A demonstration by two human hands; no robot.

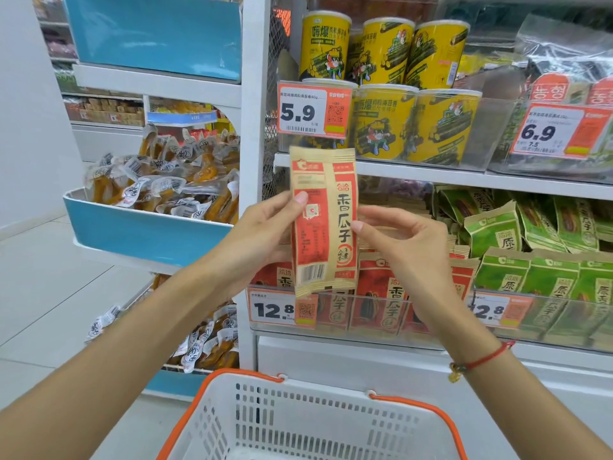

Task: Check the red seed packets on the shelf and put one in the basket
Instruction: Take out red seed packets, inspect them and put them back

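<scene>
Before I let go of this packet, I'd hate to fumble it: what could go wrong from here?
The red seed packet is held upright only by fingertip pinches, left hand and right hand at its edges, so it could slip. It hangs in front of the shelf, beyond the basket's far rim, so a drop might miss the basket. Lowering it, you might knock the price tag just below.

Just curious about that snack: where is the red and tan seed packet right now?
In the head view, centre: the red and tan paper seed packet is held upright between both hands, above the white plastic basket.
</scene>
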